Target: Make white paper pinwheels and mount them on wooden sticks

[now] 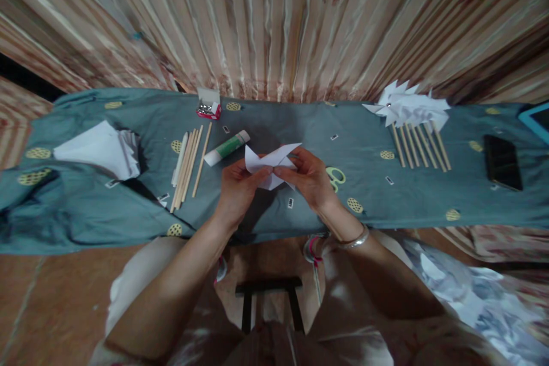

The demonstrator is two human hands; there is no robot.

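Between my two hands is a white paper pinwheel, held just above the cloth-covered table. My left hand pinches its left side, thumb at the middle of the paper. Opposite it, my right hand grips the right side, and the two thumb tips nearly meet at the centre. Beyond my left hand lies a green and white glue stick. Yellow-green scissors rest beside my right hand, their blades hidden behind it. Whether a pin is in the paper I cannot tell.
Wooden sticks and a small box of pins lie left. A stack of folded white paper is farther left. To the right are finished pinwheels on sticks, a black phone and a blue-edged device. Crumpled paper lies below right.
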